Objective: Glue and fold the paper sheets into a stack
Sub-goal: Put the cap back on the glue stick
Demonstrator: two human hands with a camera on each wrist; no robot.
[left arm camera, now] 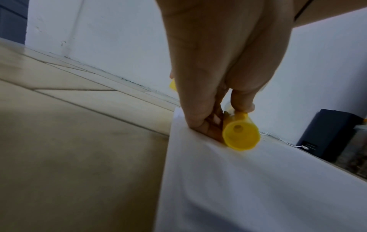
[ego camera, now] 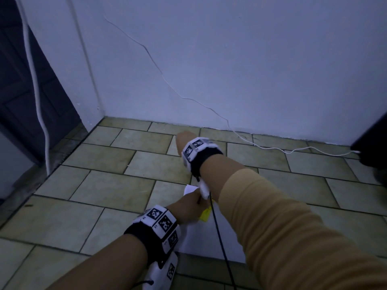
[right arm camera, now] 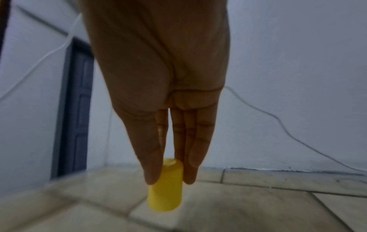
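Note:
A white paper sheet (ego camera: pixel 209 241) lies flat on the tiled floor, seen close up in the left wrist view as paper (left arm camera: pixel 258 188). My left hand (ego camera: pixel 188 208) rests at its far edge and grips a yellow glue stick (ego camera: pixel 205 215). Its fingers (left arm camera: pixel 198 119) curl round the tube of the glue stick (left arm camera: pixel 241 136), which lies against the paper with its round end toward the camera. My right arm crosses above the left, and the right hand (ego camera: pixel 181 141) reaches out over the bare tiles beyond the sheet. It pinches a yellow cap (right arm camera: pixel 165 193) between thumb and fingertips (right arm camera: pixel 151 175), just above the floor.
A white wall (ego camera: pixel 230 59) runs close behind the tiles. A thin white cable (ego camera: pixel 293 150) trails along its foot to a dark box (ego camera: pixel 372 147) at the right. A dark door (ego camera: pixel 21 101) stands at the left. A black wrist cable (ego camera: pixel 219 237) crosses the paper.

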